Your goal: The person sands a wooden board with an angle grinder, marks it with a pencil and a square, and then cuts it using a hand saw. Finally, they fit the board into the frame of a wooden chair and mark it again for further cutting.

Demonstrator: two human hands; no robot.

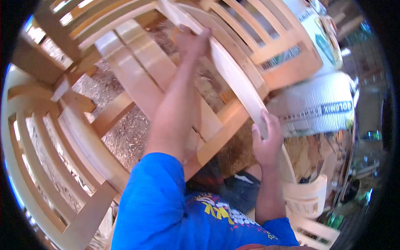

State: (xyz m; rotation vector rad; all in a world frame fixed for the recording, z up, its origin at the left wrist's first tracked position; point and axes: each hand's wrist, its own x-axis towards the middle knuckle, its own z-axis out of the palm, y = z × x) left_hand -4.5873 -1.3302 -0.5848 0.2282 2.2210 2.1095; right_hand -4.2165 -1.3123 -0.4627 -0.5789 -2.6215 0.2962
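Observation:
A long, curved, pale wooden piece point(235, 79) runs diagonally from the top middle down to the right. My left hand point(193, 43) is closed around its upper part, with the arm stretched over a wooden frame. Lower on the same piece, my right hand point(268, 139) grips it between thumb and fingers. Just beyond lies a slatted wooden panel point(287, 68), close against the curved piece. Under my left arm, two flat boards point(137, 62) lie side by side across the frame point(225, 125).
Slatted wooden furniture point(83, 146) stands at the left. A wrapped white bundle point(316, 104) lies at the right, beside a white sack point(323, 46). More wooden parts point(306, 196) are at the lower right. Wood shavings point(125, 137) cover the ground.

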